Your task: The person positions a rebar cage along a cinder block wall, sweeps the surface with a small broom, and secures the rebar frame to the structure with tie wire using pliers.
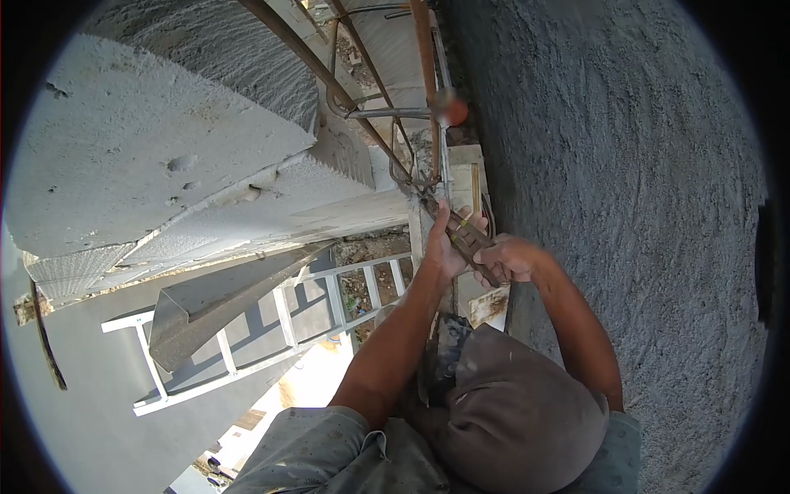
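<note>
My right hand (512, 257) is closed around the handle end of a dark, worn tool that looks like pliers (469, 236). My left hand (446, 247) wraps the same tool nearer its head, with the thumb along one side and fingers showing beyond it. The tool's head points up toward the lower ends of rusty steel bars (425, 62), where a bent bar tie (401, 171) hooks around them. Hands and shadow hide the exact contact at the tip.
Rough grey plastered wall (625, 165) rises close on the right. Pale concrete blocks (181, 148) fill the upper left. Lower down on the left are an aluminium ladder (284, 317) and a bent grey sheet (222, 300). A blurred orange-red shape (457, 112) shows beyond the bars.
</note>
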Available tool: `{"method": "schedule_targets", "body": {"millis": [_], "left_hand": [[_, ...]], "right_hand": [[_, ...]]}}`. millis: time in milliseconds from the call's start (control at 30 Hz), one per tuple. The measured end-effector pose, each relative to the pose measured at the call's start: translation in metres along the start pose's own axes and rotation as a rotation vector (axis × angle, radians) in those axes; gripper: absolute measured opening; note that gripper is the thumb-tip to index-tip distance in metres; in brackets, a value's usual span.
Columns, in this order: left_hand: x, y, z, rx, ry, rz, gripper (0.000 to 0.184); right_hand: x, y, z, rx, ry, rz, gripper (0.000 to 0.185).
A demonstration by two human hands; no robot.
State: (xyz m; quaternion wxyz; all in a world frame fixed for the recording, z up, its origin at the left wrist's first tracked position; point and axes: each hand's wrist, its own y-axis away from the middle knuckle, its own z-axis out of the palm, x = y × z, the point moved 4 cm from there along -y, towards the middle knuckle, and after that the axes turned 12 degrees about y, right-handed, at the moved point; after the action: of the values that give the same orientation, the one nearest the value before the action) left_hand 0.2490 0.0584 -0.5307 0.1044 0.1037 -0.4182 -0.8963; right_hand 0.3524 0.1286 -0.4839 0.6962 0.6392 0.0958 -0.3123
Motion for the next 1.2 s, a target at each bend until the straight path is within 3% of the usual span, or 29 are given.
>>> {"method": "schedule_targets", "body": {"millis": [67, 100, 133, 200, 300, 400, 433, 533, 633, 733, 833, 933, 967, 1067, 1167, 1200], "left_hand": [[-0.002, -0.006, -0.005, -0.093, 0.005, 0.007, 0.034], [0.0, -0.021, -0.018, -0.157, 0.005, 0.015, 0.033], [0.0, -0.029, -0.026, -0.214, 0.005, 0.024, 0.032], [0.0, -0.023, -0.011, -0.103, -0.022, 0.03, 0.029], [-0.002, -0.024, 0.003, 0.107, -0.066, 0.067, 0.028], [-0.005, -0.024, 0.006, 0.287, -0.177, 0.1, 0.027], [-0.002, -0.021, 0.008, 0.341, -0.22, 0.115, 0.027], [0.001, -0.005, 0.004, 0.212, -0.196, 0.022, 0.026], [-0.004, 0.02, 0.015, 0.111, 0.01, 0.003, 0.023], [-0.001, -0.014, -0.016, -0.102, -0.035, 0.045, 0.02], [0.003, -0.008, -0.006, 0.102, -0.095, 0.049, 0.018], [-0.001, -0.02, 0.0, 0.254, -0.142, 0.092, 0.016], [-0.004, -0.023, 0.0, 0.276, -0.167, 0.112, 0.017], [0.001, -0.03, -0.012, 0.273, -0.223, 0.057, 0.022], [0.001, 0.0, 0.003, 0.258, -0.135, 0.151, 0.025], [-0.002, 0.011, 0.012, 0.212, -0.092, 0.117, 0.027]], "right_hand": [[0.052, -0.033, 0.011, -0.185, -0.521, -0.101, 0.026], [0.058, -0.038, 0.014, -0.2, -0.57, -0.112, 0.028], [0.05, -0.031, 0.011, -0.06, -0.396, -0.074, 0.029], [0.014, 0.0, 0.005, 0.215, -0.05, -0.005, 0.031], [-0.013, 0.025, 0.012, 0.564, 0.933, -0.336, 0.035], [-0.017, 0.023, 0.033, 0.71, 1.206, -0.122, 0.035], [-0.015, 0.019, 0.034, 0.66, 1.109, -0.133, 0.041], [-0.014, 0.019, 0.028, 0.531, 0.868, -0.112, 0.026], [0.025, -0.004, 0.021, -0.05, -0.138, -0.027, 0.036], [0.04, -0.007, 0.022, -0.192, -0.331, -0.028, 0.048], [0.005, 0.012, 0.011, 0.213, 0.368, -0.02, 0.047], [-0.02, 0.038, 0.036, 0.627, 1.214, -0.232, 0.055], [-0.034, 0.047, 0.046, 0.693, 1.395, -0.279, 0.049], [-0.009, 0.011, 0.041, 0.643, 1.196, -0.173, 0.043], [-0.002, 0.004, 0.019, 0.553, 0.809, -0.194, 0.024], [0.013, 0.002, 0.016, 0.35, 0.416, -0.134, 0.024]]}}
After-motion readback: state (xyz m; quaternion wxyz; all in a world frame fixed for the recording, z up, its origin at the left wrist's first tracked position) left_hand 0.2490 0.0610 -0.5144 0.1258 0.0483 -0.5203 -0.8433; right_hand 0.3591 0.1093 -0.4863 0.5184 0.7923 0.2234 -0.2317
